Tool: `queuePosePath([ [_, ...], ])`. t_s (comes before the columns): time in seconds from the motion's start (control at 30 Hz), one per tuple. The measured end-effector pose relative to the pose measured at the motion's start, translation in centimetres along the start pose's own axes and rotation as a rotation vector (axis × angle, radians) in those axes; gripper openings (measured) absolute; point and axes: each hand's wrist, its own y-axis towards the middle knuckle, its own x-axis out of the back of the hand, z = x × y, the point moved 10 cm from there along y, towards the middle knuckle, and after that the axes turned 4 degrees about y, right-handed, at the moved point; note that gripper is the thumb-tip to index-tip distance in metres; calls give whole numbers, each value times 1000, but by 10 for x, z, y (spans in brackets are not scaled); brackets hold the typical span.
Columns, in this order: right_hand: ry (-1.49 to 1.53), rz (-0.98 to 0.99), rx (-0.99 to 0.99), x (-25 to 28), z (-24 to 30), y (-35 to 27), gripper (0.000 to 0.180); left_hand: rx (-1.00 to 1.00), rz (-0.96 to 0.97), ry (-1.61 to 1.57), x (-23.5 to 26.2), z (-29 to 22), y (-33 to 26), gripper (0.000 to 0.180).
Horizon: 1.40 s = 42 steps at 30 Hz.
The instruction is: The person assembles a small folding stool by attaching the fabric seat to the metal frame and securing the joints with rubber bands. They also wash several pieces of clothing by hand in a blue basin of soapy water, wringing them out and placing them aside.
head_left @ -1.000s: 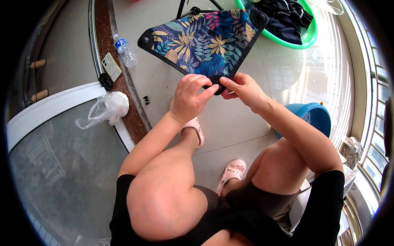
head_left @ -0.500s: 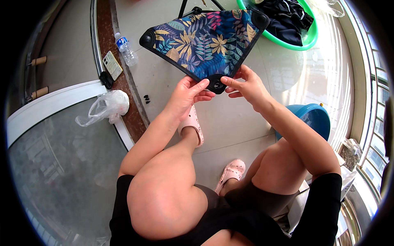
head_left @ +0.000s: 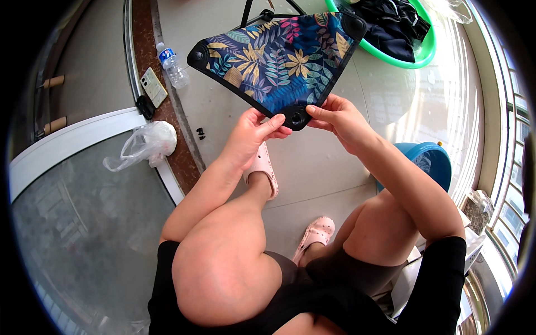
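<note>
A folding tripod stool point(head_left: 273, 64) is in front of me, its triangular fabric seat printed with coloured leaves and edged in black. Dark legs point(head_left: 248, 12) show behind its far edge. Each corner has a round black cap; the near corner cap point(head_left: 296, 118) points toward me. My left hand point(head_left: 254, 134) pinches the seat edge just left of that cap, thumb on top. On the other side of the cap, my right hand point(head_left: 340, 123) grips the edge the same way. The fingers beneath the fabric are partly hidden.
A green basin point(head_left: 427, 53) holds dark clothes at the far right, and a blue bucket point(head_left: 441, 167) stands by my right forearm. Along the brown sill at left lie a plastic bottle point(head_left: 177, 75), a phone point(head_left: 154, 87) and a white plastic bag point(head_left: 148, 146). Small black pieces point(head_left: 201, 134) lie on the floor.
The stool's near corner has shifted slightly toward me, and its left corner slightly left. Both hands keep their hold on the edge; the right fingers sit closer together.
</note>
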Motion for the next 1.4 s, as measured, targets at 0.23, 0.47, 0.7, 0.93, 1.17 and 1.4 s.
queuePosePath([
  [0.23,-60,156,-8,-7,14,-10,33,-90,76,52,-2,-4,-3,25],
  [0.47,-636,98,450,-22,33,-21,42,-103,81,-237,3,-17,3,21],
  [0.7,-815,3,131,3,18,-7,28,22,163,-418,-3,-28,4,26],
  [0.93,-234,133,-215,-2,-43,4,30,27,137,-365,12,-17,9,30],
  [1.17,-589,128,-46,8,-3,9,25,-232,-6,-41,31,-41,19,47],
  [1.4,-151,68,69,0,17,10,13,-268,-42,828,21,-28,24,31],
])
